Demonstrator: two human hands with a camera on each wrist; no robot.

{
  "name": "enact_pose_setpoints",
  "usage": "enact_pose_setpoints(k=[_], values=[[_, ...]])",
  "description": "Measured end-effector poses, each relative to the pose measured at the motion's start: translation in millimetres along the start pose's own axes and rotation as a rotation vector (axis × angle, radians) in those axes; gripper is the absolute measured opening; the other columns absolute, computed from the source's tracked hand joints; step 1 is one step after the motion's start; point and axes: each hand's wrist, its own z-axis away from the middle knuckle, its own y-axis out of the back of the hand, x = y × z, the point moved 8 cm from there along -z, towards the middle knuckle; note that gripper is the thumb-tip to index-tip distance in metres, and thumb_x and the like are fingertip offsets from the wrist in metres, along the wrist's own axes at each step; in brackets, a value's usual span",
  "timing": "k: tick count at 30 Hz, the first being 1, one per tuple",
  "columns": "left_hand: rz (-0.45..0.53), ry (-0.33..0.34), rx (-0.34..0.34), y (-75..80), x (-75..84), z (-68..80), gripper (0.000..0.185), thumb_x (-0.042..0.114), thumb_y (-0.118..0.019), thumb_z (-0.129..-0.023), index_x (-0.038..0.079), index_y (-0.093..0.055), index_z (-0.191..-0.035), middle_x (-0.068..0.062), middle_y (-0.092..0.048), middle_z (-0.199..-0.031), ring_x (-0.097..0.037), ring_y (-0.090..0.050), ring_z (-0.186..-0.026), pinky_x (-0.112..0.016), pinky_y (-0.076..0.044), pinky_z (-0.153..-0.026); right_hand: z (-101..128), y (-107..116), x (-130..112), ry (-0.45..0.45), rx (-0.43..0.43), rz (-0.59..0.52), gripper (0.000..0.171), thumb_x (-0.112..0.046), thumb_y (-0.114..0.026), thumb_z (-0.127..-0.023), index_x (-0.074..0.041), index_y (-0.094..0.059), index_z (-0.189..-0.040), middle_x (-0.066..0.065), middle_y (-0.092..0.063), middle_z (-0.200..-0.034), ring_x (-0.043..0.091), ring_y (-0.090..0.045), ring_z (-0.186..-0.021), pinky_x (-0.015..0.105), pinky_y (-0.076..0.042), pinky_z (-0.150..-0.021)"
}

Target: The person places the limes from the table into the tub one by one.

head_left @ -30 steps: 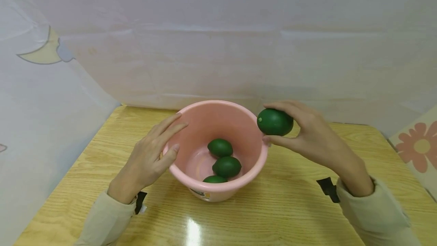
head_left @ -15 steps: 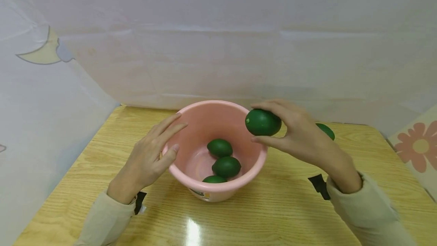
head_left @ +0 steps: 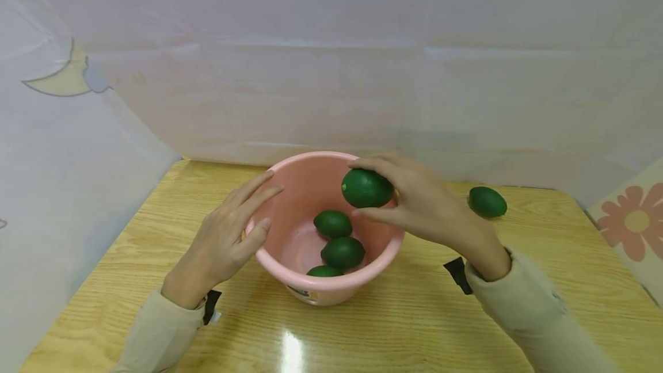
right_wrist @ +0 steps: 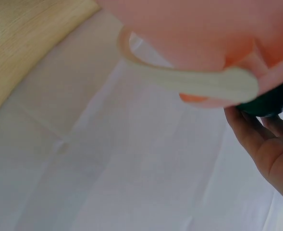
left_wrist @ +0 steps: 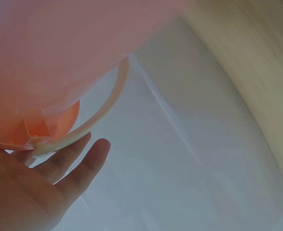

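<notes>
A pink plastic bucket (head_left: 323, 284) stands upright on the wooden table, with 3 dark green limes, one of them a lime (head_left: 343, 253) near the middle, visible at its bottom. My left hand (head_left: 223, 240) rests at the left side of the rim, fingers fairly straight; the left wrist view shows its fingers (left_wrist: 83, 168) by the cream handle (left_wrist: 91, 122). Above the bucket's right part, my right hand (head_left: 419, 203) holds another lime (head_left: 366, 187) between thumb and fingers. In the right wrist view that lime (right_wrist: 271, 102) is partly hidden behind the rim.
One more lime (head_left: 487, 202) lies on the table (head_left: 440, 315) at the back right, behind my right wrist. A pale printed sheet (head_left: 331, 73) hangs behind and beside the table. The bucket's second cream handle (right_wrist: 189, 79) hangs at its right side.
My right hand has carried its lime leftward, from beside the right rim to over the bucket. The lime on the table has come into view from behind that hand. My left hand stays put.
</notes>
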Motion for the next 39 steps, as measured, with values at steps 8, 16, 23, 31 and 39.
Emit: enact_pose_setpoints(k=[8, 16, 23, 31, 39], values=[[0.003, -0.005, 0.002, 0.1, 0.2, -0.7, 0.054, 0.021, -0.049, -0.092, 0.021, -0.050, -0.146, -0.002, -0.038, -0.159, -0.029, -0.042, -0.142, -0.061, -0.049, -0.093, -15.3, -17.9, -5.7, -0.024, -0.077, -0.017, 0.063, -0.028, -0.082, -0.080, -0.016, -0.056, -0.136, 0.006, -0.056, -0.137, 0.020, -0.059, -0.117, 0.036, -0.054, -0.093], [0.008, -0.003, -0.006, 0.4, 0.3, -1.7, 0.054, 0.021, -0.049, -0.092, 0.021, -0.049, -0.146, -0.001, -0.037, -0.159, -0.029, -0.041, -0.143, -0.061, -0.048, -0.094, -25.9, -30.7, -8.5, -0.020, -0.129, -0.010, 0.064, -0.030, -0.082, -0.080, -0.014, -0.056, -0.136, 0.005, -0.058, -0.130, 0.017, -0.061, -0.108, 0.034, -0.053, -0.091], [0.009, -0.003, -0.002, 1.3, -0.8, -0.8, 0.053, 0.022, -0.049, -0.093, 0.021, -0.049, -0.146, -0.001, -0.037, -0.160, -0.029, -0.041, -0.143, -0.061, -0.047, -0.095, -37.1, -45.8, -14.5, 0.035, -0.166, 0.014, 0.059, -0.030, -0.083, -0.080, -0.008, -0.060, -0.129, 0.002, -0.063, -0.123, 0.017, -0.056, -0.114, 0.033, -0.050, -0.094], [0.005, -0.019, 0.004, 0.6, -0.6, 0.0, 0.053, 0.022, -0.050, -0.093, 0.020, -0.050, -0.146, -0.001, -0.038, -0.159, -0.028, -0.041, -0.142, -0.060, -0.048, -0.095, -43.7, -63.6, -15.3, 0.021, -0.238, 0.059, 0.057, -0.033, -0.081, -0.082, -0.009, -0.059, -0.128, -0.001, -0.066, -0.116, 0.013, -0.061, -0.103, 0.032, -0.048, -0.094], [0.011, -0.019, 0.003, 0.9, 0.1, -0.8, 0.053, 0.023, -0.050, -0.094, 0.021, -0.049, -0.147, -0.001, -0.038, -0.159, -0.027, -0.042, -0.142, -0.059, -0.049, -0.094, -47.4, -76.6, -14.4, -0.018, -0.289, 0.035, 0.050, -0.034, -0.080, -0.081, -0.011, -0.060, -0.121, -0.004, -0.067, -0.110, 0.010, -0.061, -0.097, 0.029, -0.049, -0.089]])
